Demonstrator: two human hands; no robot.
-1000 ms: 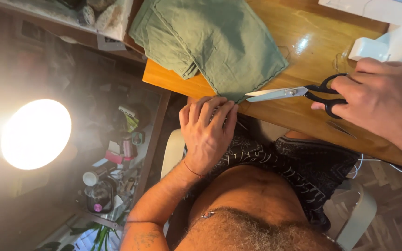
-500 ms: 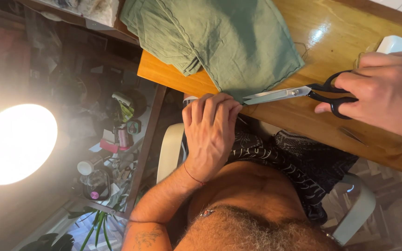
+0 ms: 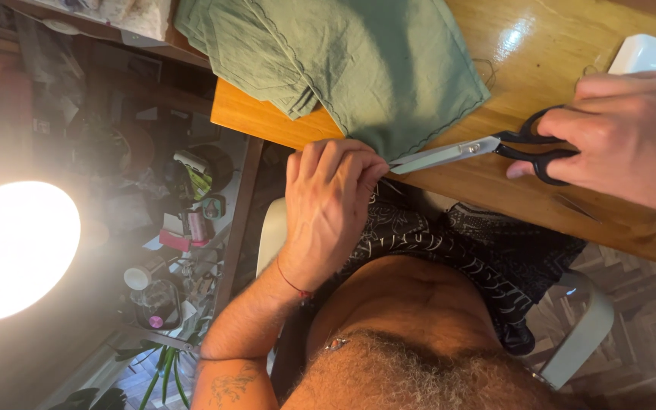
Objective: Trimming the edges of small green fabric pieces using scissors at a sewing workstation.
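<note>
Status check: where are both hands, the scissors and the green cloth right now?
Right hand grips black-handled scissors, blades near shut. Left hand at table edge, fingertips by blade tips. Green cloth folded on table beside blades. Nothing blocking.

That round lamp [image 3: 13, 250] is blowing out to pure white, washing haze over the shelf clutter right beside it. Warm light is glaring off the wooden table [image 3: 514, 38] far across from the lamp. My forearm's staying sharp, my chest is going soft.
</note>
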